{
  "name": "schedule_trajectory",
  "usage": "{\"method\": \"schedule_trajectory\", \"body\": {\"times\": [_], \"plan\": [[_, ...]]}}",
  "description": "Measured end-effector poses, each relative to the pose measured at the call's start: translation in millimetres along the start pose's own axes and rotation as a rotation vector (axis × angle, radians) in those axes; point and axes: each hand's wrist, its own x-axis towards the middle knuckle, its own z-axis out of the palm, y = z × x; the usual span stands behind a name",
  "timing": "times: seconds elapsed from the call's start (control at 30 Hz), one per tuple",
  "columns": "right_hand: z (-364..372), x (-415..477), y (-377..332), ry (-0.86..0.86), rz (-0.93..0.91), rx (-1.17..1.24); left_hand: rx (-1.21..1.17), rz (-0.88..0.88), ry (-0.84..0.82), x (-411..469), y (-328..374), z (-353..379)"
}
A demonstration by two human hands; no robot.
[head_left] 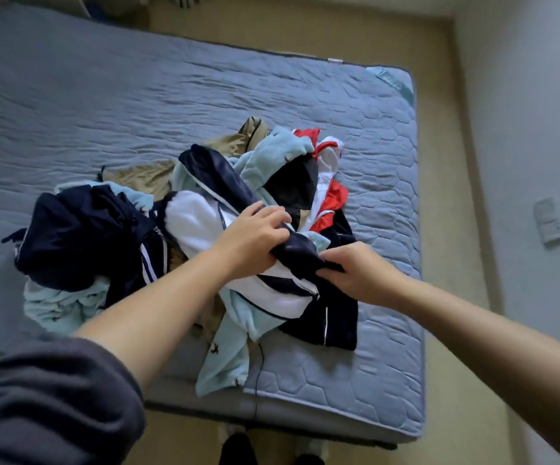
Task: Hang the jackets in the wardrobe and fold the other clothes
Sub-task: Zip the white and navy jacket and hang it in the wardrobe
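Note:
A tangled pile of clothes lies on the blue mattress [104, 105]. On top is a navy and white jacket [198, 223] with thin white piping. My left hand [251, 236] grips a navy fold of it near the middle of the pile. My right hand [355, 273] pinches the same navy fabric just to the right. Around it lie a light blue fleece garment [228, 357], a second navy jacket [77, 236] at the left, a tan garment [144, 177], and a red and white piece [329, 182] at the back right.
The mattress edge runs along the near side and the right side, with beige floor [446, 380] beyond. A grey wall with a white switch plate [548, 223] stands to the right. A thin dark cord [258, 380] hangs over the near mattress edge.

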Motion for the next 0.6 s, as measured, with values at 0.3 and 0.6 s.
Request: {"method": "schedule_trajectory", "body": {"times": [0.3,0.6], "plan": [[-174,-85,-95,0.233,-0.017,-0.005,-0.075,0.131,0.459,5,60,-224],[-220,-153,-141,0.465,-0.126,-0.105,0.118,0.141,0.678,-30,116,-428]]}}
